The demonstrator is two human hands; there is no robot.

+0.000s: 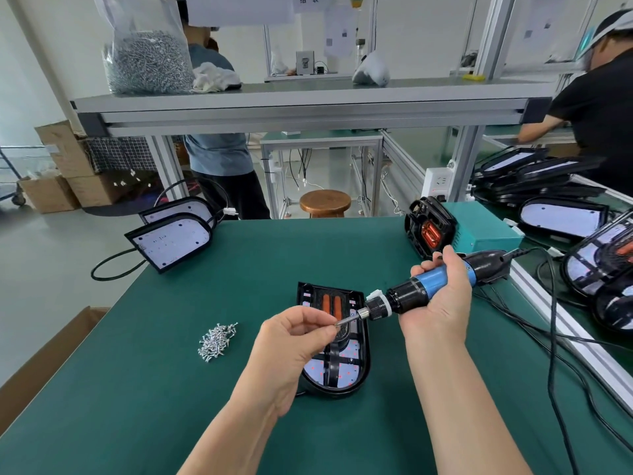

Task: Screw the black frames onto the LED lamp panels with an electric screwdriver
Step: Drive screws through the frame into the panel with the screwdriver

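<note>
a view from the head looks down on a green desk [137, 389]. the right hand [442, 296] grips a blue and black screwdriver [400, 299] round its body, raised above the desk, with the bit tilted down to the left. the left hand [294, 337] has curled fingers; its thumb and forefinger pinch a small screw [337, 324] at the bit's tip. under both hands a lamp panel [349, 371] lies flat mid-desk inside a black frame [332, 390], rounded end toward the person. a loose pile of screws [217, 341] lies left of the panel, near but apart. two more panels [171, 241] sit at the far left corner of the desk.
</note>
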